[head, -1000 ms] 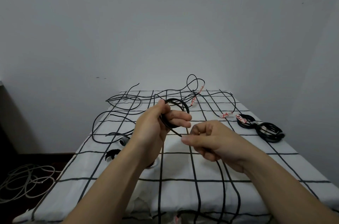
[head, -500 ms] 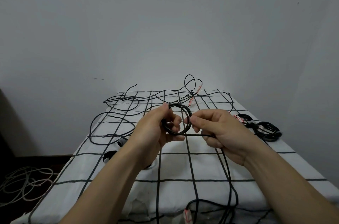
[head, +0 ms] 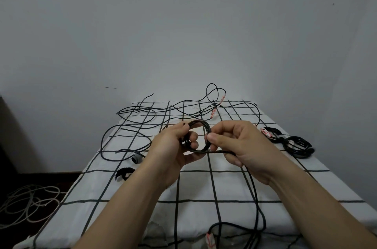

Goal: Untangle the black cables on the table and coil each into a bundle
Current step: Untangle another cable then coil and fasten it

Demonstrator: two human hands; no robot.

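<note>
Winding the cable in your hands is only partly done: your left hand (head: 173, 147) grips a small coil (head: 201, 122) of a few turns, fingers curled through the ring and thumb over its top, held above the middle of the table (head: 204, 186). Your right hand (head: 242, 144) pinches the same cable between thumb and forefinger at the coil's right edge, laying on another turn by the look of it. From that hand the loose tail (head: 254, 187) drops across the checked cloth and over the near edge, where it loops partly out of sight, so you likely have a fair length to take in before this bundle is finished. On the right side of the table lie two coiled bundles (head: 301, 142), just beside each other; I judge those done. At the far end and on the left, a spread of loose black cables (head: 140, 109) crosses over itself, untouched; how many cables are in it I cannot tell. Roughly, then: two done, one underway, the tangle left.
</note>
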